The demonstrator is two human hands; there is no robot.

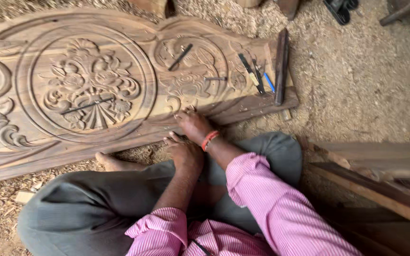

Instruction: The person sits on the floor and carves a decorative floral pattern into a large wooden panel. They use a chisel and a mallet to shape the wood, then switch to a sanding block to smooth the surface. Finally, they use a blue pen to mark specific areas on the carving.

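head view, looking down: a carved wooden panel (119,85) lies flat on a floor of wood shavings (357,71). its long axis runs left to right with a slight tilt, the right end sitting higher in the frame; the left end runs out of view. its near long edge faces the seated person.

right hand (193,124) rests on the panel's near edge, toward the panel's right end, with an orange wristband (209,140) on the wrist. its fingers are curled narrow at the carved border; whether they pinch a small tool cannot be told. left hand (183,151) lies just beside it, on the person's side of the same edge, fingers loosely bent and touching the wood, holding nothing that can be seen.

on the panel's right end lie several loose chisels (250,71), a blue-handled tool (269,82) and a dark wooden bar (281,66) that runs across the panel's width. one more chisel (180,57) lies slantwise left of these.

open shavings-covered floor extends beyond the panel's right end. planks (380,175) bound it on the person's side of that end. a bare foot (112,162) sits just against the panel's near edge, left of the hands.
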